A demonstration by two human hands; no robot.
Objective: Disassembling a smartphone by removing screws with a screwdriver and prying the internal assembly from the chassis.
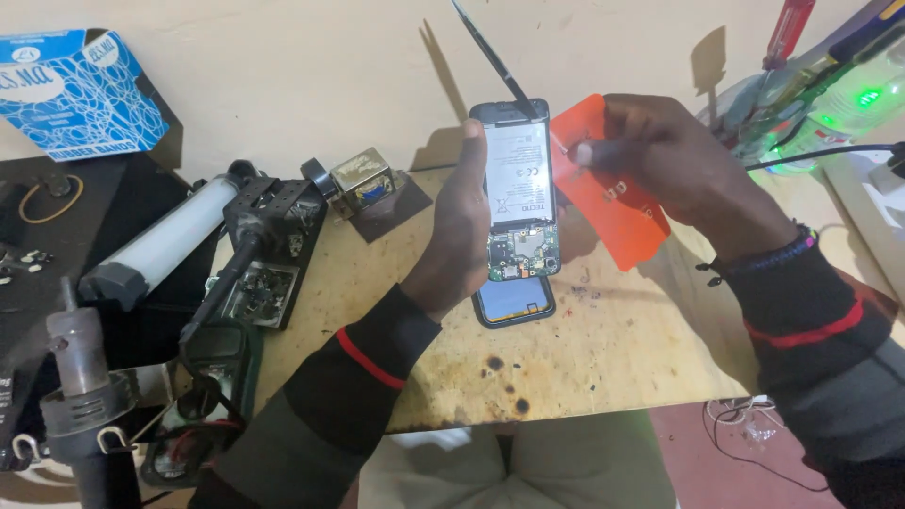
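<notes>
From the head view, an opened smartphone [516, 188] with its back cover off is seen held upright above the wooden desk [603, 349], its long axis running nearly vertical, the battery and circuit board turned toward the camera. The left hand [462, 231] is closed around the phone's left edge, the fingers wrapped behind the body and the thumb lying along the side, so this grip is clamped on the phone. The right hand [674, 165] is found just to the right of the phone, and its grip is pinched together on a thin dark tool [495, 61], probably tweezers, whose shaft slants up and to the left past the phone's top edge; an orange plastic card [608, 193] is also pressed between that hand and the phone's right side. The right hand is thus the nearer one to the top edge of the phone, where the tool crosses it. Below the held phone, a second dark phone part [514, 302], apparently the screen or back shell, is lying flat on the desk. To the left, a blue cardboard box [71, 90], a white tube lamp [170, 240] and a hot-air gun [80, 377] are seen well apart from both hands.
</notes>
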